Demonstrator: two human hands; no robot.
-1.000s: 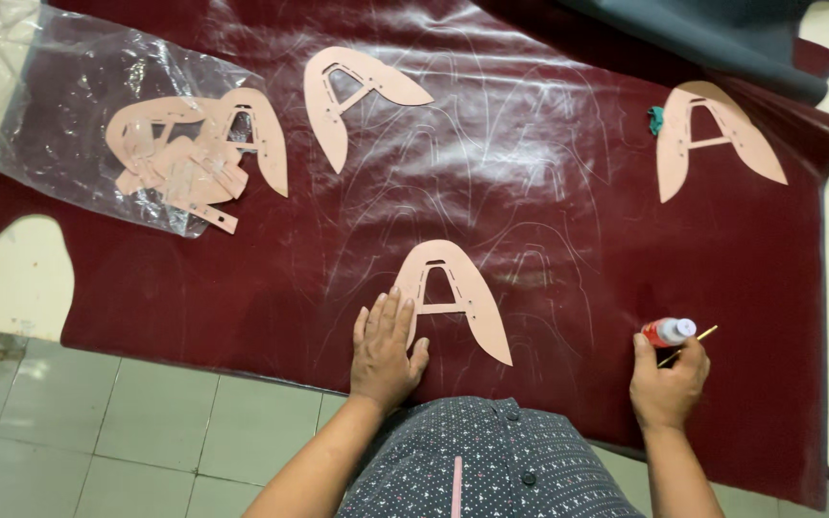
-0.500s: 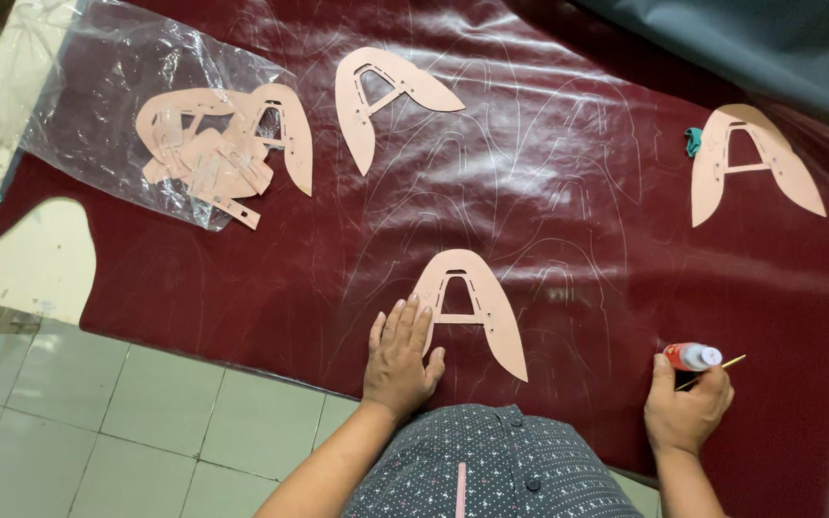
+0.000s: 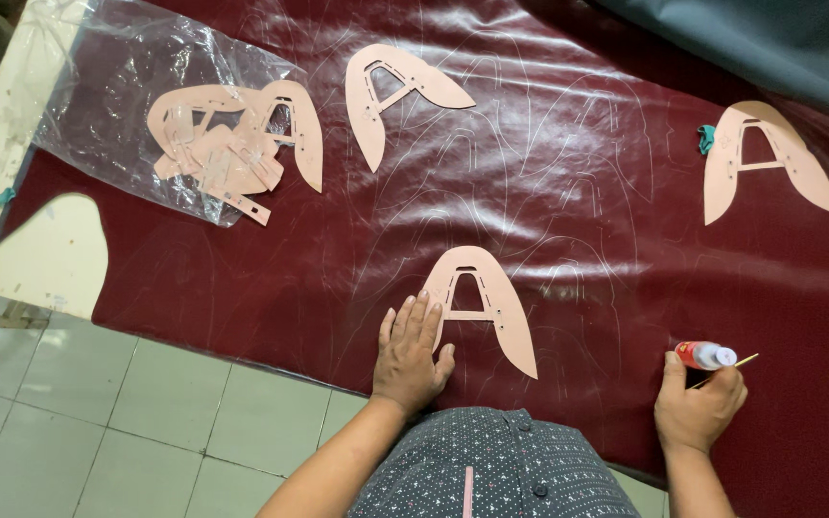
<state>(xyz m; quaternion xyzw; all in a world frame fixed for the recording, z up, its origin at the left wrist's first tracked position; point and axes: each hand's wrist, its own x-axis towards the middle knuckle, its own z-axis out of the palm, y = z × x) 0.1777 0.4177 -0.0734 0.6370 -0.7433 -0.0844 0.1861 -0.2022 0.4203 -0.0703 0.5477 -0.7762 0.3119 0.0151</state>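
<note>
My left hand [image 3: 410, 357] presses flat, fingers spread, on the pink pattern piece [image 3: 480, 303]; my right hand [image 3: 698, 408] grips a small red bottle [image 3: 705, 356].

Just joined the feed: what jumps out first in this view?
A big dark red leather sheet fills the table, with pale pink A-shaped templates scattered over it. The left hand lies flat on the nearest template at the near edge, while the right hand holds a red-and-white marker further right. At far left, a clear plastic bag holds more pink pieces.
</note>
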